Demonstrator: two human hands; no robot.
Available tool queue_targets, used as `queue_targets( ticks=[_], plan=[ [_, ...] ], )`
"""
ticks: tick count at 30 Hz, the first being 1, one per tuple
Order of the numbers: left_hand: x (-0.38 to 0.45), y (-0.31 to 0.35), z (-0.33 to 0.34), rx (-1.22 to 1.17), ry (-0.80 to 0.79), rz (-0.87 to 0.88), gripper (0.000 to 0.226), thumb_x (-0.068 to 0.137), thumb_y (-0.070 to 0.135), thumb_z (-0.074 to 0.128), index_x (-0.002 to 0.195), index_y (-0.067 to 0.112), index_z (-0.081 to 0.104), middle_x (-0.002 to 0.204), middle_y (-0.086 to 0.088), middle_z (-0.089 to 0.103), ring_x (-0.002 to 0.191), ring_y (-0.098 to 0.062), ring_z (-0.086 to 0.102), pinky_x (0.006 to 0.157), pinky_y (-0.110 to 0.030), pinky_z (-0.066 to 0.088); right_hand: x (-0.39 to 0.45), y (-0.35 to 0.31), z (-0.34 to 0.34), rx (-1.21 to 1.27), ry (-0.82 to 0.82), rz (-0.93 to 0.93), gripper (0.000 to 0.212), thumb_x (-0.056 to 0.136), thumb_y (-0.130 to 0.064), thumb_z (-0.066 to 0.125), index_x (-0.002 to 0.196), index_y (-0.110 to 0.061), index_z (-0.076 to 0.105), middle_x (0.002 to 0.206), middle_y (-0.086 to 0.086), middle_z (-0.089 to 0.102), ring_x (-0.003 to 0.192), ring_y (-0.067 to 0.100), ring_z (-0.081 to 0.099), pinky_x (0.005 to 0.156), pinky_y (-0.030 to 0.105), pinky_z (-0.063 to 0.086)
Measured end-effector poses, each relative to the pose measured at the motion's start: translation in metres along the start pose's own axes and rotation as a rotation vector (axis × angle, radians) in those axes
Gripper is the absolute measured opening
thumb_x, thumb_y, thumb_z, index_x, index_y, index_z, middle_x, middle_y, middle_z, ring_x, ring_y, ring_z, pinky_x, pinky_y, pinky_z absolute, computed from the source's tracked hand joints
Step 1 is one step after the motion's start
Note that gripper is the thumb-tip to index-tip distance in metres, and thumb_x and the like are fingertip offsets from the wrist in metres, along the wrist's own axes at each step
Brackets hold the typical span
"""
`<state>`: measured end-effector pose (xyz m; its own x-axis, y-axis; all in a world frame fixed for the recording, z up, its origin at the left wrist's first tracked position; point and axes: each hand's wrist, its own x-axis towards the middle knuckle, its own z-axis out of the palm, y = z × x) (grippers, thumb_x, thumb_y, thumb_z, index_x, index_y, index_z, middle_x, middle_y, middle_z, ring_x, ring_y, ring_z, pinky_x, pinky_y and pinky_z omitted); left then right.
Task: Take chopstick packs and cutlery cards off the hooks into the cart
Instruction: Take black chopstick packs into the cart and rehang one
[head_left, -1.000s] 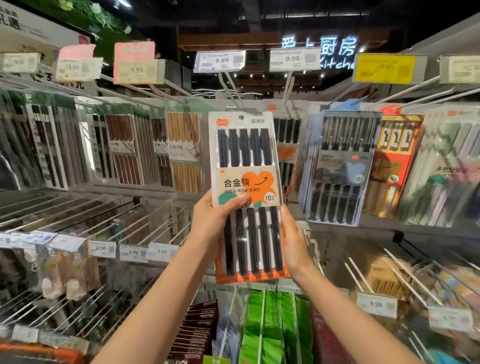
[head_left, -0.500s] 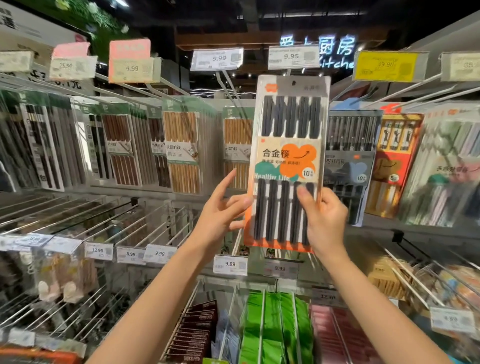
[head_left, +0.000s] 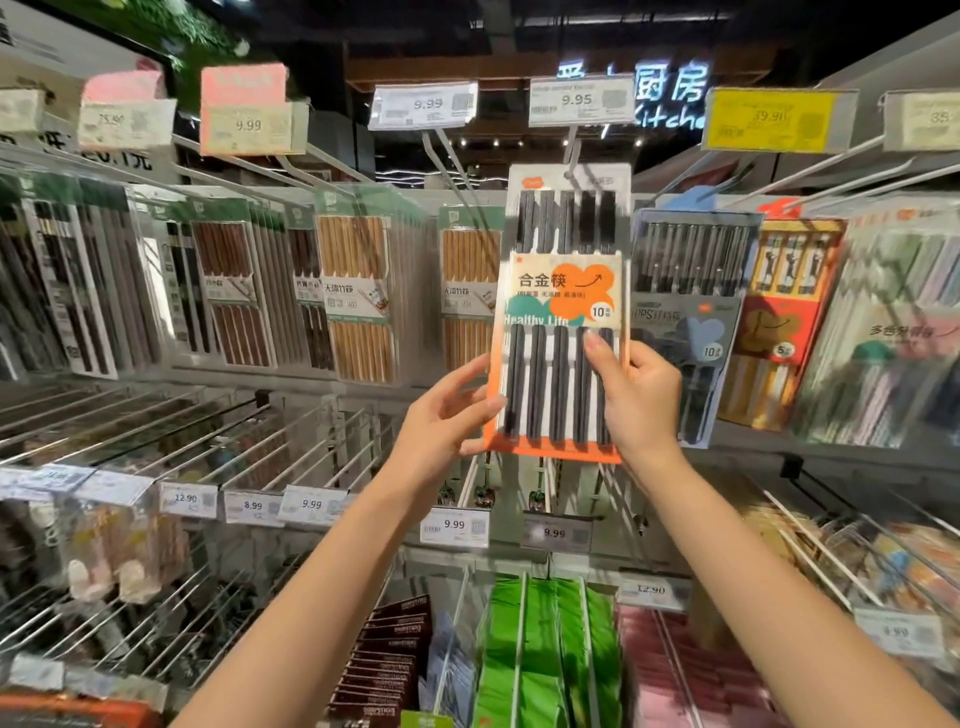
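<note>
Pack (head_left: 563, 312) of dark chopsticks sits high at the 9.95 hook (head_left: 571, 156). Right hand (head_left: 641, 402) pinches its lower edge, left hand (head_left: 449, 415) open, fingertips steadying. Advice: slide hang-hole straight along the hook, no twisting.

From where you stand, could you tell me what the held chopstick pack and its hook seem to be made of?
Chopstick pack: printed matte card behind what looks like a clear plastic blister, judging by the glare; the sticks are dark, material unclear. Hook: thin pale rod, probably painted metal wire.
</note>
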<state>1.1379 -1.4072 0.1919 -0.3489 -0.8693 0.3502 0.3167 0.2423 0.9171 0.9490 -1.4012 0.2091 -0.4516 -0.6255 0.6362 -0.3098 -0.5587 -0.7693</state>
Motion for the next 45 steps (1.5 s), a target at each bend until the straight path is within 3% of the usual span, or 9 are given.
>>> queue_targets(
  ticks=[2,5,10,16,21,27,32,37,45],
  plan=[
    [0.002,0.0,-0.003,-0.027,0.019,-0.028,0.039,0.087,0.009,0.063,0.123,0.024,0.059,0.118,-0.006,0.068,0.092,-0.018,0.069,0.062,-0.023,0.055,0.014,0.001,0.008,-0.017,0.004,0.077,0.054,0.085,-0.042,0.066,0.081,0.011,0.06,0.075,0.028,0.063,0.064,0.036,0.057,0.059,0.042,0.046],
    [0.003,0.0,-0.007,0.039,0.035,-0.087,0.04,0.088,0.012,0.063,0.127,0.019,0.059,0.127,-0.007,0.064,0.114,-0.022,0.063,0.084,-0.038,0.058,0.034,0.003,0.017,-0.068,0.002,0.187,0.035,0.089,-0.035,0.064,0.067,-0.008,0.059,0.058,0.004,0.051,0.055,0.012,0.043,0.054,0.027,0.033],
    [-0.008,-0.004,-0.015,0.101,0.057,-0.155,0.026,0.093,0.008,0.059,0.116,0.018,0.064,0.119,-0.002,0.067,0.112,-0.016,0.063,0.078,-0.031,0.06,0.038,0.034,0.026,-0.15,-0.041,0.33,0.038,0.092,-0.041,0.059,0.068,-0.012,0.053,0.064,0.003,0.048,0.059,0.015,0.045,0.056,0.03,0.034],
    [-0.038,-0.016,-0.036,0.168,0.067,-0.227,0.024,0.091,0.009,0.061,0.115,0.012,0.064,0.11,-0.01,0.072,0.092,-0.02,0.071,0.077,-0.032,0.059,0.004,0.075,0.035,-0.484,-0.199,0.592,0.052,0.094,-0.019,0.053,0.139,-0.003,0.032,0.13,0.014,0.052,0.117,0.03,0.051,0.077,0.029,0.036],
    [-0.072,-0.033,-0.068,0.252,0.123,-0.284,0.022,0.09,0.007,0.061,0.11,0.012,0.066,0.102,-0.01,0.073,0.084,-0.017,0.072,0.075,-0.03,0.058,-0.048,0.063,0.062,-0.535,-0.344,0.372,0.029,0.095,-0.012,0.051,0.124,-0.008,0.055,0.122,0.01,0.058,0.11,0.024,0.055,0.078,0.023,0.036],
    [-0.14,-0.044,-0.139,0.348,0.257,-0.429,0.022,0.092,0.009,0.06,0.114,0.012,0.063,0.105,-0.011,0.073,0.087,-0.017,0.071,0.075,-0.03,0.055,-0.11,0.035,0.121,-0.261,-1.017,0.272,0.016,0.094,-0.006,0.052,0.082,-0.014,0.06,0.071,0.01,0.065,0.055,0.017,0.061,0.056,0.021,0.049],
    [-0.227,-0.039,-0.196,0.409,0.447,-0.534,0.026,0.086,0.021,0.068,0.112,0.017,0.066,0.105,-0.008,0.073,0.092,-0.019,0.068,0.084,-0.034,0.052,-0.176,0.029,0.184,-0.276,-1.569,0.204,0.011,0.097,-0.021,0.053,0.098,-0.013,0.061,0.083,0.01,0.069,0.06,0.011,0.066,0.066,0.033,0.054],
    [-0.326,-0.031,-0.245,0.392,0.672,-0.629,0.02,0.084,0.016,0.072,0.103,0.019,0.067,0.096,-0.002,0.074,0.077,-0.007,0.069,0.064,-0.018,0.051,-0.254,0.018,0.249,-0.27,-1.855,0.175,0.015,0.098,-0.023,0.05,0.101,-0.011,0.06,0.088,0.013,0.07,0.075,0.023,0.068,0.07,0.036,0.052],
    [-0.494,-0.027,-0.327,0.259,1.053,-0.741,0.018,0.091,0.009,0.064,0.108,0.016,0.064,0.098,-0.009,0.073,0.08,-0.015,0.071,0.074,-0.032,0.053,-0.39,0.014,0.346,-0.286,-2.144,0.178,0.023,0.098,-0.025,0.051,0.104,-0.006,0.062,0.082,0.008,0.069,0.07,0.02,0.068,0.063,0.027,0.053]
  ],
)
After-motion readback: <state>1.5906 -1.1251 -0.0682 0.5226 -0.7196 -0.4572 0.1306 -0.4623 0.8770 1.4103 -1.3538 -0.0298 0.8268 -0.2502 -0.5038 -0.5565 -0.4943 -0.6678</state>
